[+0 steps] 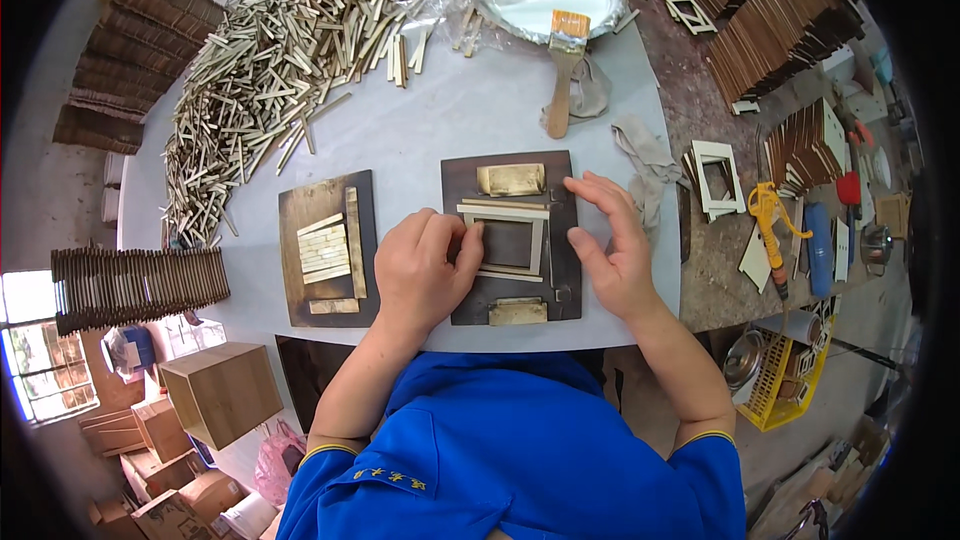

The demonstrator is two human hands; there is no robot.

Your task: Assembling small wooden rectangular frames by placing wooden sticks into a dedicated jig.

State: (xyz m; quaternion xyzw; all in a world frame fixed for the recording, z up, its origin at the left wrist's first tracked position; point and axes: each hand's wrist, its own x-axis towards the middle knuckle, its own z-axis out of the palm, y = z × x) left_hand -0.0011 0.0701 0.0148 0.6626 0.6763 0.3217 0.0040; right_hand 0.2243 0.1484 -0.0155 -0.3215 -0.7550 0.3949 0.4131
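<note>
A small frame of thin pale wooden strips (540, 245) lies on a dark square board (556, 312) in front of me. Brass-coloured blocks (511, 179) sit above and below it on the board. My left hand (425, 265) is at the frame's left side, fingers curled and pinched together; whatever is between them is hidden. Over the board's right edge is my right hand (618, 250), open, thumb and fingers apart and nothing in them. Left of my left hand, a second board (290, 215) carries a row of short pale strips (323, 250).
A big heap of loose wooden strips (290, 30) covers the table's far left. A flat brush (562, 80) rests against a plastic-wrapped dish (545, 0), near grey cloths (648, 155). A yellow glue gun (768, 220) and stacked frames (785, 20) are at right; dark stacked pieces (140, 285) stand left.
</note>
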